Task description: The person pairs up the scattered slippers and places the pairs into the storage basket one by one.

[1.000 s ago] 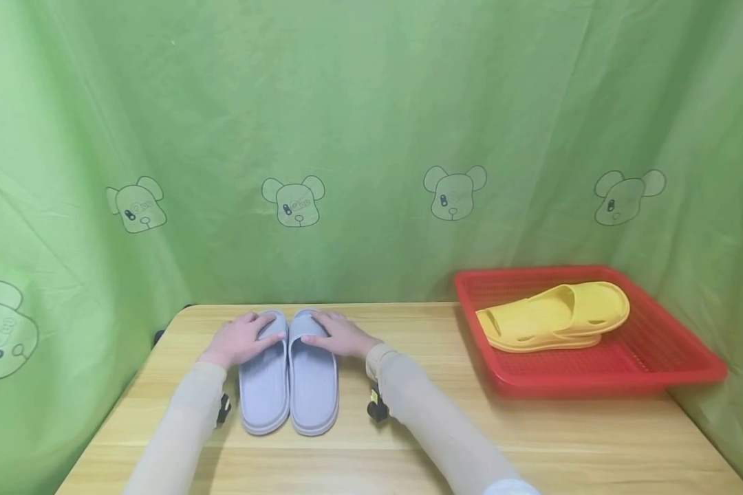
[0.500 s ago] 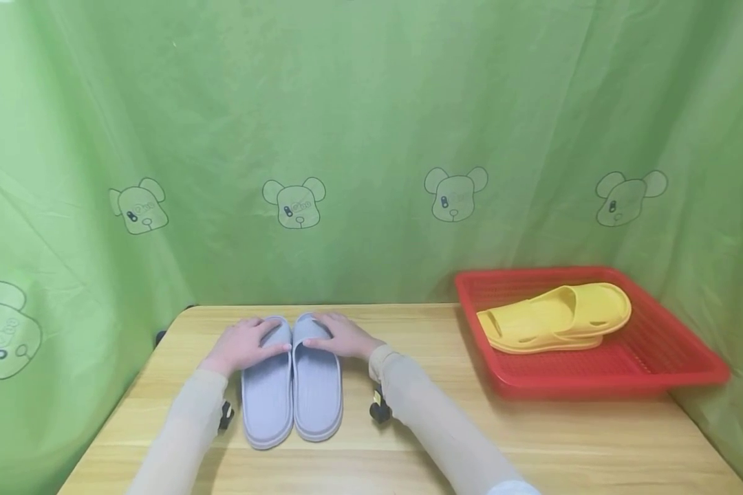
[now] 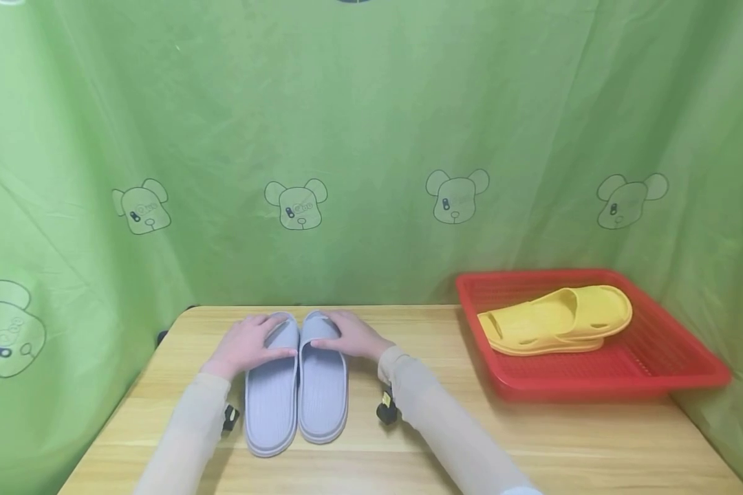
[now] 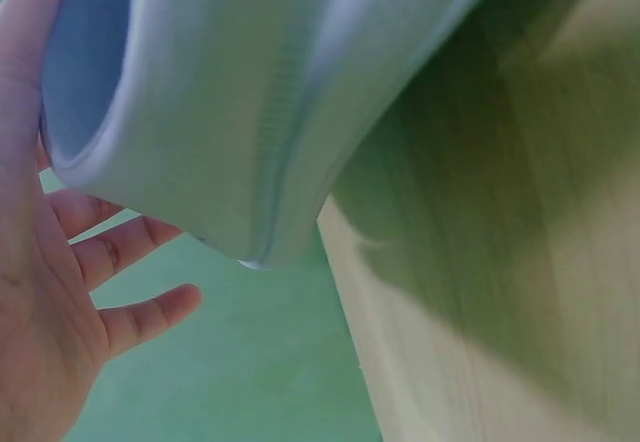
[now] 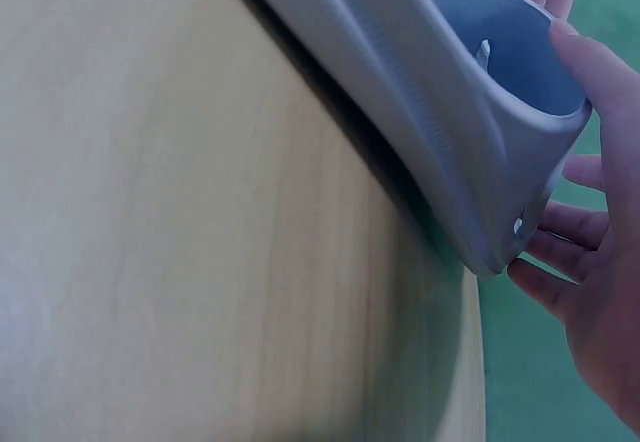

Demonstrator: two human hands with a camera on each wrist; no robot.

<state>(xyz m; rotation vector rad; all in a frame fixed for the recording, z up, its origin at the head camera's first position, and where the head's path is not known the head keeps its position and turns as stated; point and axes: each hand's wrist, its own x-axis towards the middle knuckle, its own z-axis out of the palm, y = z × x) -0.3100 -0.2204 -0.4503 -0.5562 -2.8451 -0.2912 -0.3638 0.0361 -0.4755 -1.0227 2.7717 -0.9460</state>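
Note:
Two pale grey slippers lie side by side at the left of the table, toes pointing away. At the toe of the left slipper [image 3: 271,409], my left hand [image 3: 244,346] grips the band, thumb along its opening. My right hand [image 3: 356,335] holds the right slipper [image 3: 323,399] by its toe band in the same way. In the left wrist view, the fingers spread past the toe of the slipper [image 4: 215,92]. From the right wrist, the thumb sits at the opening and the fingertips reach the toe of the slipper [image 5: 410,102]. A shadow runs beneath it.
To the right stands a red basket [image 3: 600,387] with a pair of yellow slippers [image 3: 532,323] inside, one on top of the other. The wooden table [image 3: 427,323] ends at a green curtain [image 3: 371,137] with bear-head prints.
Both hands and the grey slippers have shifted slightly right, and the slippers' heels sit nearer to me. The basket and yellow slippers stay put.

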